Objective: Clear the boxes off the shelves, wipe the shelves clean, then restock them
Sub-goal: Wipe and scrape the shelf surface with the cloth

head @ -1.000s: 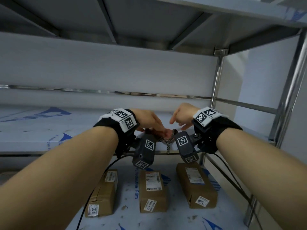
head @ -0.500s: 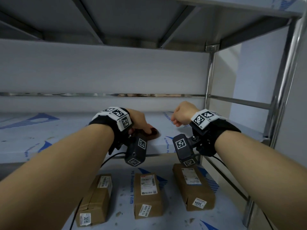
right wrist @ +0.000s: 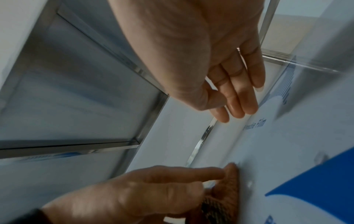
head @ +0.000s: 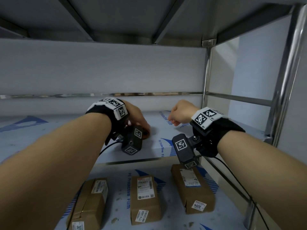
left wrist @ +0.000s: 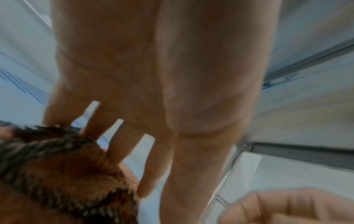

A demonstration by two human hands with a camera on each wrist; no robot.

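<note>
My left hand (head: pixel 137 116) presses a brown cloth (head: pixel 146 133) flat-fingered onto the shelf (head: pixel 166 130) near its front edge; my right hand (head: pixel 180 112) hovers beside, loosely curled, holding nothing

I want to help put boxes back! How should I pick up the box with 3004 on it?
Probably grab the 3004 box by its two long sides, coming down from above and in front. It lies flat on the lower shelf, narrow and long, with open gaps beside it, so both hands could likely slide in there.
</note>
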